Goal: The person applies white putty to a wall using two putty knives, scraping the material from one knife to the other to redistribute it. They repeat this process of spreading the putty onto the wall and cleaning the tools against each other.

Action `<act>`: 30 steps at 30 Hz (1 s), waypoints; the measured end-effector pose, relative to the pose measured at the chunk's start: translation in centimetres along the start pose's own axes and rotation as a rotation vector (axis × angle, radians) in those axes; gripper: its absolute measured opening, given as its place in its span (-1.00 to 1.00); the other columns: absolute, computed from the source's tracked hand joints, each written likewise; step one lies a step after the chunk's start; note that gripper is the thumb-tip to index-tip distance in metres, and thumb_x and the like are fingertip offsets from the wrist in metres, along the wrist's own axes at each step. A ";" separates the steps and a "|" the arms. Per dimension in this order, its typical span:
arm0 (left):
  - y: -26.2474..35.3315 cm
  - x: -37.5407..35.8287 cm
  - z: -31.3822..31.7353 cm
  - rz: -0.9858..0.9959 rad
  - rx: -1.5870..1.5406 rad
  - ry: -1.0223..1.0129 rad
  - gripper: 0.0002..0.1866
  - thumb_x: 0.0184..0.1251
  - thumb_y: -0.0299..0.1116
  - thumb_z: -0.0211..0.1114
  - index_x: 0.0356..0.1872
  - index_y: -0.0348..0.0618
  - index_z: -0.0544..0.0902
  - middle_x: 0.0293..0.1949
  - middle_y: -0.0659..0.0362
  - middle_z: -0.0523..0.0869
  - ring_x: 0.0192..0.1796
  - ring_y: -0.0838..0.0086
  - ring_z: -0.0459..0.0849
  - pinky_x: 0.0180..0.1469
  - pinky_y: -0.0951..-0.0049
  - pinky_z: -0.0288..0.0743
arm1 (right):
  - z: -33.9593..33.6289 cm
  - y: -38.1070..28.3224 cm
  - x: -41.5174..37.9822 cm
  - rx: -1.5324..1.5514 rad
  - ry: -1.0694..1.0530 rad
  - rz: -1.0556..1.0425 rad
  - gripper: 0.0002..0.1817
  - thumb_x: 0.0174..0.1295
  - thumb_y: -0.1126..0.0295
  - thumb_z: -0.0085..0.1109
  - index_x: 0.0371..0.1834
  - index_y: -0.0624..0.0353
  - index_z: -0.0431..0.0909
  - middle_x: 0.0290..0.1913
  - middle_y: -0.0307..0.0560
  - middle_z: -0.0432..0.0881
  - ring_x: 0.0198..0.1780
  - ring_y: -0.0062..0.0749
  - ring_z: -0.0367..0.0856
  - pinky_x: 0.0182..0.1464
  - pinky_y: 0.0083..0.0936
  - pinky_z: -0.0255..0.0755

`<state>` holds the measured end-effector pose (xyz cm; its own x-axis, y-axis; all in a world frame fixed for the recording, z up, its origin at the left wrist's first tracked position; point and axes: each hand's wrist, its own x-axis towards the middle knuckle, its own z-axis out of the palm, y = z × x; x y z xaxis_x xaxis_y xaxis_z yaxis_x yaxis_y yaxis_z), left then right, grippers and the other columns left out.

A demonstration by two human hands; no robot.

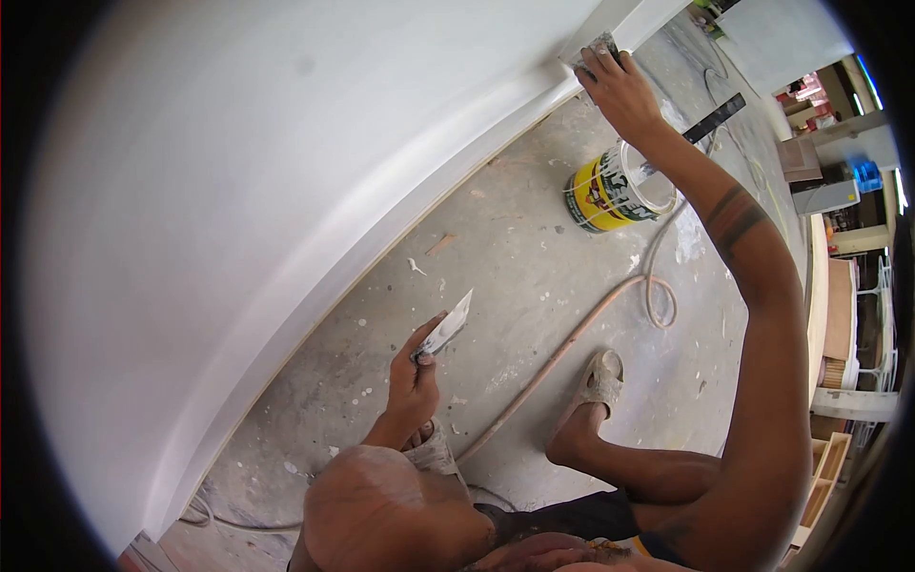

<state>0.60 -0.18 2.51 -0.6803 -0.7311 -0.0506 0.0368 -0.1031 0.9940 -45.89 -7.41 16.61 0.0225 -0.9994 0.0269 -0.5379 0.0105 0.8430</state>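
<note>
My left hand point(415, 377) is closed around a putty knife point(446, 329), its blade coated in white and pointing up and to the right, held above the floor. My right hand point(620, 95) reaches far forward, fingers pressed on a small flat grey scraper point(602, 45) smeared with white. That scraper lies against the white moulding point(581, 57) at the foot of the white panel point(286, 124). Below my right forearm stands a yellow and green paint can point(600, 195), dripped with white. A tool with a black handle point(715, 118) leans out of the can.
A brownish hose point(572, 338) runs across the spotted concrete floor point(505, 276) and loops near the can. My foot in a clog point(603, 381) is beside it. Further right are a blue container point(866, 175) and a wooden frame point(822, 477).
</note>
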 end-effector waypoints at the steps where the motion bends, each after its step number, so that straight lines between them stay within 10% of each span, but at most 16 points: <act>1: 0.0 -0.1 -0.1 -0.003 0.003 0.003 -0.60 0.60 -0.51 -0.15 0.35 -0.33 0.45 0.29 -0.06 0.60 0.34 0.32 0.54 0.40 0.40 0.27 | 0.3 0.0 0.3 0.005 0.002 -0.001 -0.50 0.26 0.38 0.15 0.32 0.02 0.50 0.42 -0.07 0.40 0.48 -0.21 0.27 0.45 -0.20 0.21; 13: -0.3 -0.3 -0.1 -0.010 -0.018 0.017 -0.59 0.63 -0.42 -0.14 0.35 -0.34 0.44 0.27 -0.06 0.61 0.31 0.32 0.57 0.37 0.39 0.31 | 2.4 0.6 0.8 0.086 0.154 -0.010 -0.50 0.23 0.36 0.20 0.29 0.01 0.52 0.41 -0.10 0.41 0.48 -0.19 0.28 0.45 -0.23 0.22; 30: -0.1 -0.5 -0.6 -0.032 -0.027 0.002 -0.56 0.67 -0.35 -0.17 0.37 -0.40 0.41 0.26 -0.07 0.60 0.32 0.36 0.53 0.39 0.38 0.29 | -0.7 0.9 -1.0 -0.016 -0.173 -0.046 -0.61 0.22 0.28 0.21 0.13 0.04 0.58 0.29 -0.14 0.48 0.41 -0.22 0.32 0.32 -0.24 0.28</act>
<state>1.38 -0.18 2.36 -0.6797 -0.7288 -0.0826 0.0351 -0.1448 0.9888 -45.80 -6.35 17.67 -0.0993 -0.9896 -0.1038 -0.5261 -0.0363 0.8497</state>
